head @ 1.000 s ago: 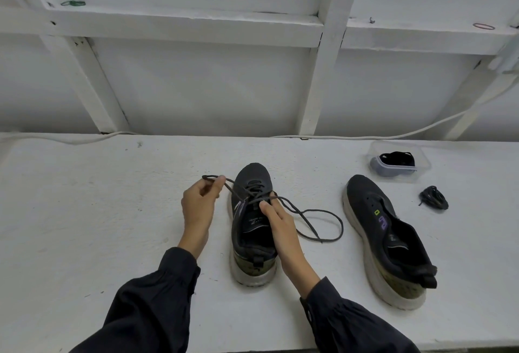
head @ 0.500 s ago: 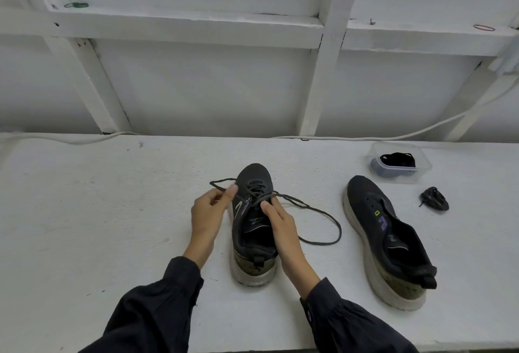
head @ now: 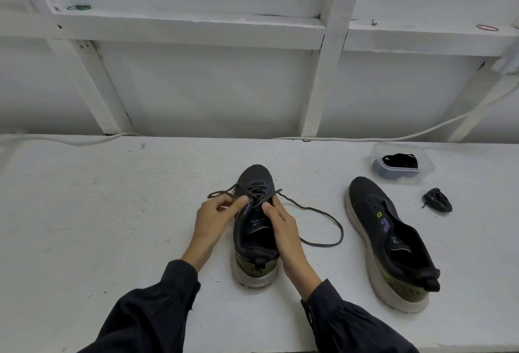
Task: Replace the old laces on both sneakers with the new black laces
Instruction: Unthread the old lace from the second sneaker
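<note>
Laced sneaker (head: 254, 243) stood at the centre of the white table (head: 98, 226), toe toward 12 o'clock, heel toward 6. Left hand (head: 216, 218), at the sneaker's 9 o'clock, pinched 1 end of the grey lace (head: 323, 212) between thumb and fingers. Right hand (head: 280, 226) lay along the 3 o'clock side, fingertips on the lace crossing above the tongue; grip or mere press not discernible. The free lace looped out on the table toward 3 o'clock.

Second sneaker (head: 387, 240), unlaced, lay well apart at 3 o'clock. Bundled black lace (head: 438, 201) at its 2 o'clock. Clear plastic container (head: 421, 173) holding black laces (head: 400, 160) at its 12 o'clock. Nothing lay between hands and sneaker.
</note>
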{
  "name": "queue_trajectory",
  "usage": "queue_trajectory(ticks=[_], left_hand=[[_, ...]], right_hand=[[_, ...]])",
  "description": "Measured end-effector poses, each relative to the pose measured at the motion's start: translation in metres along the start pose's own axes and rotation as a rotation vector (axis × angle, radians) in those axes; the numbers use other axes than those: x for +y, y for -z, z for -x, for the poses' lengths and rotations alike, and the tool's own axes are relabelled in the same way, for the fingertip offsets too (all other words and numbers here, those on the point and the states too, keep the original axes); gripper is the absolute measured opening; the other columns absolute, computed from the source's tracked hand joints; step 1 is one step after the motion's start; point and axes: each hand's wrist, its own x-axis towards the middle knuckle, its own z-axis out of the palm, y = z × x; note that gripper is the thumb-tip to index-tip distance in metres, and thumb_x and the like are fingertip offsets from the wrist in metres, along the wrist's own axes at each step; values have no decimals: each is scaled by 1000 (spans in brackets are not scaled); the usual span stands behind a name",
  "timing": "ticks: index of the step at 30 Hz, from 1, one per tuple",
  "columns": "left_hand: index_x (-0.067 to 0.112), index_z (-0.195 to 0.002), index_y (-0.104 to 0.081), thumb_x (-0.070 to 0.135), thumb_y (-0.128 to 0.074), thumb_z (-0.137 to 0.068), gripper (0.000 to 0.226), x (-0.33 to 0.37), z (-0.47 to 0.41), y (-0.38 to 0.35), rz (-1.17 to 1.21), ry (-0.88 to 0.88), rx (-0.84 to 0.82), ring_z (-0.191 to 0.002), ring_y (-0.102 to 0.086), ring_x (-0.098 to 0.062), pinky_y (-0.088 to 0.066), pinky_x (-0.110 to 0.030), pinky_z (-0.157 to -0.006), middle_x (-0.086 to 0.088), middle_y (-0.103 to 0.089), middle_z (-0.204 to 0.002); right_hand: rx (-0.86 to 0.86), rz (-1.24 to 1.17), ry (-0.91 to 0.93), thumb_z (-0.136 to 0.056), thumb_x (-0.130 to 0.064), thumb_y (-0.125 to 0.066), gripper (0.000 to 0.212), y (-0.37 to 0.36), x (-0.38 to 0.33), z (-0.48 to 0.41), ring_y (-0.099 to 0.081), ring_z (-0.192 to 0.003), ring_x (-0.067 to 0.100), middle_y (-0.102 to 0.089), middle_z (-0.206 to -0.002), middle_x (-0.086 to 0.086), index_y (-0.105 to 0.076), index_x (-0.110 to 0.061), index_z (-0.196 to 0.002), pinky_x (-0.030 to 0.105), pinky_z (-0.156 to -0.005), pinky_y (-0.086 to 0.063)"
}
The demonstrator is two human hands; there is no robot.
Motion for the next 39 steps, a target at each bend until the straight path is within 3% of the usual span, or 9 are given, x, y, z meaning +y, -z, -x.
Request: queue_trajectory(ticks=[3,8,15,21,23,28,31,34,39], left_hand=[[15,-75,-72,29,-74,-84,16,-5,-2,-5,-21,-54,-5,-77,-65,-13,-52,-33,-77,3,-70,-75],[21,-78,-63,29,-63,-93,17,8,-9,4,236,28,367,-70,-49,-11,-40,-30,-67,3,-57,-74],[15,-82,-72,33,-72,-86,19,1,8,-11,54,5,11,-70,-64,-13,-50,-24,-65,4,-70,-73],[13,-83,-68,25,-67,-91,15,7,-5,-4,243,32,365,-55,-54,-4,-51,-38,-71,1,-63,-70],[12,-83,-67,29,-66,-92,19,8,-3,-6,243,46,332,-52,-53,1,-50,-36,-70,1,-61,-71],[16,-82,-73,31,-75,-83,15,2,4,-14,32,5,25,-68,-64,-3,-50,-25,-70,6,-72,-76],[18,-77,-69,25,-70,-89,13,4,-2,-13,40,-31,145,-63,-60,-4,-48,-28,-66,2,-69,-72],[14,-78,-63,22,-62,-95,19,11,-9,-7,265,-6,318,-59,-59,-4,-50,-24,-60,0,-64,-70],[9,-80,-63,28,-69,-90,23,10,-11,1,310,7,325,-57,-59,-9,-50,-21,-55,-1,-65,-69]], right_hand=[[2,-9,-2,-99,-27,-53,27,1,1,0,-63,-112,14,-70,-116,-6,-63,-41,-119,39,-101,-49],[-7,-63,-47,-98,-28,-54,26,1,1,0,-60,-109,-7,-65,-114,-29,-61,-39,-121,16,-92,-47],[26,-44,-75,-97,-33,-57,29,0,2,-1,-63,-114,9,-69,-120,-10,-61,-40,-124,34,-102,-48],[8,-29,-68,-85,-52,-60,63,-2,1,1,-50,-130,5,-53,-142,-14,-47,-33,-144,37,-113,-39],[6,-18,-70,-82,-56,-59,66,-2,3,1,-50,-131,9,-54,-142,-12,-47,-36,-143,40,-112,-39],[5,-3,-39,-95,-35,-55,30,1,2,0,-63,-113,14,-70,-117,-6,-62,-38,-124,42,-103,-48],[1,-15,-42,-96,-32,-54,28,1,1,1,-63,-112,13,-70,-117,-7,-62,-37,-122,41,-103,-48],[12,-25,-73,-94,-37,-57,39,1,1,1,-60,-117,8,-66,-124,-13,-57,-38,-133,37,-106,-46],[88,42,-87,-80,-58,-63,63,-3,3,1,-55,-125,11,-61,-134,-7,-56,-29,-136,42,-109,-43]])
